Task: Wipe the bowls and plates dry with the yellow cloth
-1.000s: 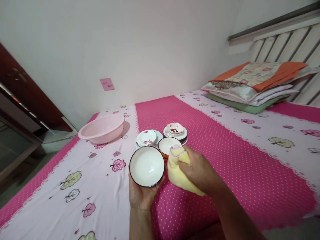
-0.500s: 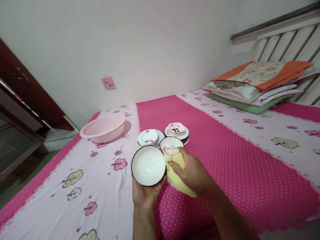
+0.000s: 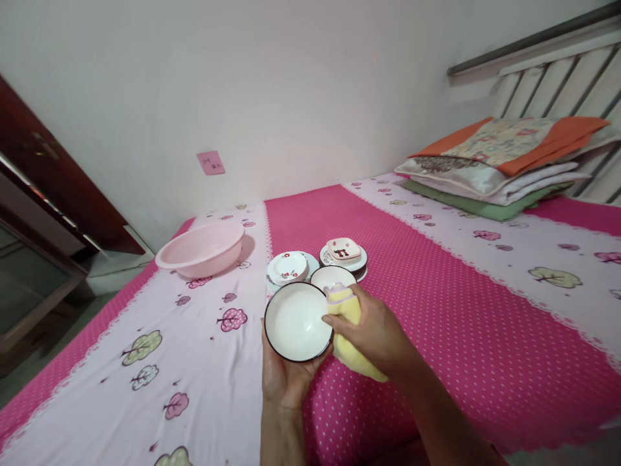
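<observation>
Since the earlier frame, the black-rimmed bowl (image 3: 297, 320) has shifted right, in front of the floral plates (image 3: 287, 265), my left hand (image 3: 290, 382) cupping it, fingers spread. My right hand (image 3: 373, 330) pinches the yellow cloth (image 3: 350, 356) at its rim; I'd turn the bowl slowly, wiping evenly.

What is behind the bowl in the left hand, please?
Behind the bowl are stacked floral plates and a second bowl. The held bowl hides the stack's nearest edge; the yellow cloth covers part of the second bowl.

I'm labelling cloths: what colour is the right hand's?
The cloth is yellow with a pale purple edge; head view.
</observation>
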Available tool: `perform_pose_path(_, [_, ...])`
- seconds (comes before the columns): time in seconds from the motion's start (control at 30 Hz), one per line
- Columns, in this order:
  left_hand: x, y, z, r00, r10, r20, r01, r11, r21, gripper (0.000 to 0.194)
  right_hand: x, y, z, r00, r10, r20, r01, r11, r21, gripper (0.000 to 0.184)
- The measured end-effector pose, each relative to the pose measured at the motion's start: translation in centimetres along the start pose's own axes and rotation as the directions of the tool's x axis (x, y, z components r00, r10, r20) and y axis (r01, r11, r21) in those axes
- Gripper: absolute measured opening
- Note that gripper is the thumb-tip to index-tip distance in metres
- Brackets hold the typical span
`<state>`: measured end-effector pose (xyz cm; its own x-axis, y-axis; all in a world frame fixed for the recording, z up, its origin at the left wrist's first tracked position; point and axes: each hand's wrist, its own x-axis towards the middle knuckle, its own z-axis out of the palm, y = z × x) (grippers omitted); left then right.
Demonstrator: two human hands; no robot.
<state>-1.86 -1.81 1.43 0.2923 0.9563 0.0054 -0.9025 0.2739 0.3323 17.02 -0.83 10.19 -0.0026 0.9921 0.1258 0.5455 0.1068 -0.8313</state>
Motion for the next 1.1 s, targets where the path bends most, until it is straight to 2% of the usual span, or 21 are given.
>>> perform_pose_path(0.07, [0.1,-0.4,0.3,0.995,0.019,-0.096,-0.021,1.0,-0.019,0.055,0.0,0.1,-0.1,1.0,-0.001,-0.014,0.001,1.0,0.016,0.04])
perform_pose_path(0.17, [0.3,-0.9,0.9,0.96,0.042,-0.275,-0.051,0.998,-0.027,0.054,0.0,0.2,-0.2,0.998,-0.026,-0.053,0.03,0.997,0.074,0.04])
perform_pose_path(0.23, [0.3,-1.2,1.6,0.942,0.046,-0.333,-0.057,0.998,-0.021,0.05,0.0,0.3,-0.3,0.997,-0.031,-0.076,0.037,0.996,0.079,0.039])
perform_pose_path(0.33, [0.5,-1.3,2.5,0.949,0.058,-0.308,-0.062,0.998,-0.005,0.046,0.0,0.3,-0.3,0.996,-0.031,-0.086,0.036,0.997,0.065,0.039])
perform_pose_path(0.43, [0.7,-1.4,2.7,0.958,0.064,-0.28,-0.055,0.998,0.039,0.045,0.0,0.3,-0.4,0.995,-0.03,-0.095,0.038,0.996,0.081,0.041])
perform_pose_path(0.63, [0.7,-1.2,2.2,0.919,0.151,-0.364,-0.098,0.982,0.16,0.048,0.2,0.5,-0.5,0.99,-0.043,-0.132,0.049,0.998,0.046,0.038])
perform_pose_path(0.8, [0.4,-1.4,3.1,0.933,0.161,-0.321,-0.112,0.98,0.165,0.058,0.4,1.2,0.0,0.991,-0.053,-0.123,0.075,0.98,0.182,0.041])
perform_pose_path(0.87, [0.5,-1.8,3.3,0.914,0.184,-0.36,-0.116,0.972,0.202,0.055,0.5,1.4,0.2,0.991,-0.053,-0.121,0.075,0.98,0.183,0.041])
perform_pose_path(1.0, [0.8,-2.4,3.2,0.849,0.255,-0.463,-0.118,0.945,0.304,0.044,0.8,1.8,0.6,0.99,-0.068,-0.12,0.087,0.982,0.168,0.043])
perform_pose_path(1.1, [0.8,-2.3,3.1,0.817,0.324,-0.477,-0.138,0.913,0.384,0.041,1.0,2.0,0.7,0.99,-0.071,-0.125,0.094,0.978,0.188,0.043])
